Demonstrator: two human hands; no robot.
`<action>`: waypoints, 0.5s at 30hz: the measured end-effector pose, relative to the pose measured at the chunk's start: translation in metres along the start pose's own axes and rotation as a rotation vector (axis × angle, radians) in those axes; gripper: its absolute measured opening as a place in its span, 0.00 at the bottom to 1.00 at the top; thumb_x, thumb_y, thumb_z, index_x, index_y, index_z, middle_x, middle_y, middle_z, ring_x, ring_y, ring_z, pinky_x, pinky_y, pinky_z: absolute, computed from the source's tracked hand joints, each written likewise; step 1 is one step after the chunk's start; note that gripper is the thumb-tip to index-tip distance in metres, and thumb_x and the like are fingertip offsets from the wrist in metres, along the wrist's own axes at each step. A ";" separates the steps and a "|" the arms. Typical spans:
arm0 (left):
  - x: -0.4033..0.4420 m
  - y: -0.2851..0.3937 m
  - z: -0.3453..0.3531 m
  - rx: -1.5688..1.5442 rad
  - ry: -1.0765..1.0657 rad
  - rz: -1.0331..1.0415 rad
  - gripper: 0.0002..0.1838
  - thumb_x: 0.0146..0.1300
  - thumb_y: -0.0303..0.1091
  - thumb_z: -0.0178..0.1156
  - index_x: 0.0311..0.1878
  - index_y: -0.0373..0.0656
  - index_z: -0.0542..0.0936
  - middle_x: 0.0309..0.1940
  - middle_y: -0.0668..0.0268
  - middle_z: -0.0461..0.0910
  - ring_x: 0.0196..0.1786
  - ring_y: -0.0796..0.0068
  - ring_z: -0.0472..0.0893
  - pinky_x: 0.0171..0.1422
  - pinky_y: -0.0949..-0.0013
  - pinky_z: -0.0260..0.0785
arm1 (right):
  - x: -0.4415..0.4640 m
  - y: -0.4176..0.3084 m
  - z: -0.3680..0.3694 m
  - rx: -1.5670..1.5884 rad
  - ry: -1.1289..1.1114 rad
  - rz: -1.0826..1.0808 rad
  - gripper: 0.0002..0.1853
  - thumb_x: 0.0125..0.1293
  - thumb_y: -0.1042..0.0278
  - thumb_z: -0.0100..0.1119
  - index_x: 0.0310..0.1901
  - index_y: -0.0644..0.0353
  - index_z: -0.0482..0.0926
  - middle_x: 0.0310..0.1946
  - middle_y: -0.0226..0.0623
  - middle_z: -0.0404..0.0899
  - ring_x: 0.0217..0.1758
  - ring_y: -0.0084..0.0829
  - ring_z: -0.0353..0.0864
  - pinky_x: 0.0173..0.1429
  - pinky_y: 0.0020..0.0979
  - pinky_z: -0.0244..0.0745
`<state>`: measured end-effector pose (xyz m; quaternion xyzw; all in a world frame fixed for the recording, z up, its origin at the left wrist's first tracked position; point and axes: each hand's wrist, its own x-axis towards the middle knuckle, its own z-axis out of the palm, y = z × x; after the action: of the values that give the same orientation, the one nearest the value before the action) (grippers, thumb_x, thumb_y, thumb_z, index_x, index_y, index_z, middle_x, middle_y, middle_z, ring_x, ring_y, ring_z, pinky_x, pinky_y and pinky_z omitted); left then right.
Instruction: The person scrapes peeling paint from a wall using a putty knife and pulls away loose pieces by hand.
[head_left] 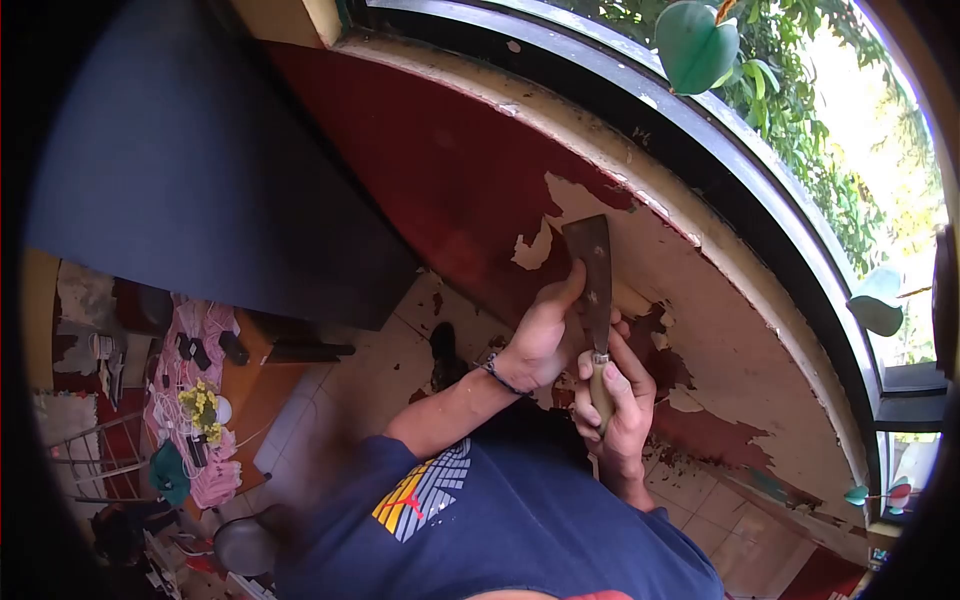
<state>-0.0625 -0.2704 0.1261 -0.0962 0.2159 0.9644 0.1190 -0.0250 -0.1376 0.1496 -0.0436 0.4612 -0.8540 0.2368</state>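
Tan-handled, the paint scraper (590,262) points blade-first away from the body toward the peeling wall (700,300), its handle wrapped by the right-hand grip (630,400), the left-hand grip (538,345) nearer the blade, its exact closure unclear.

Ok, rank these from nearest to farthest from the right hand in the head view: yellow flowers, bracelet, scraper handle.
1. Scraper handle: inside the right hand's grip.
2. Bracelet: to the left, around the other wrist.
3. Yellow flowers: far left, on the pink cloth.
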 end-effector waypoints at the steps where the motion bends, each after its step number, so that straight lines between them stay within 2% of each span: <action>1: 0.001 0.000 0.000 0.000 0.002 0.000 0.24 0.69 0.57 0.46 0.38 0.41 0.74 0.29 0.60 0.79 0.36 0.65 0.81 0.43 0.63 0.75 | 0.001 -0.003 0.003 0.002 0.000 0.001 0.25 0.70 0.70 0.42 0.67 0.66 0.58 0.38 0.35 0.71 0.15 0.16 0.61 0.13 0.17 0.54; 4: 0.002 -0.001 -0.004 -0.082 0.037 0.061 0.23 0.68 0.57 0.47 0.36 0.43 0.74 0.24 0.61 0.78 0.33 0.67 0.81 0.39 0.65 0.75 | 0.000 -0.005 0.024 0.020 0.021 0.043 0.24 0.71 0.71 0.42 0.67 0.67 0.57 0.38 0.34 0.71 0.15 0.16 0.62 0.13 0.17 0.54; 7: -0.004 -0.006 0.000 0.032 0.119 0.023 0.24 0.68 0.57 0.47 0.36 0.44 0.74 0.24 0.61 0.78 0.31 0.68 0.81 0.36 0.66 0.75 | -0.008 0.005 0.016 0.077 0.048 0.037 0.24 0.71 0.71 0.42 0.68 0.66 0.57 0.38 0.35 0.70 0.16 0.16 0.62 0.13 0.17 0.54; 8: -0.002 -0.010 0.003 -0.056 0.111 0.027 0.24 0.68 0.58 0.46 0.35 0.44 0.73 0.24 0.61 0.78 0.31 0.68 0.80 0.36 0.66 0.74 | -0.004 0.003 0.014 0.081 0.033 0.025 0.24 0.71 0.71 0.42 0.68 0.66 0.57 0.38 0.35 0.70 0.16 0.16 0.62 0.13 0.17 0.54; 15: 0.002 -0.008 0.000 -0.011 0.139 0.124 0.26 0.67 0.60 0.46 0.33 0.43 0.74 0.25 0.61 0.77 0.31 0.68 0.79 0.36 0.66 0.74 | 0.000 0.007 0.008 0.064 0.010 -0.007 0.23 0.71 0.70 0.43 0.66 0.68 0.60 0.35 0.34 0.71 0.15 0.16 0.61 0.12 0.16 0.53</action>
<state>-0.0621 -0.2635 0.1226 -0.1500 0.2237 0.9621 0.0432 -0.0199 -0.1467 0.1485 -0.0332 0.4346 -0.8695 0.2325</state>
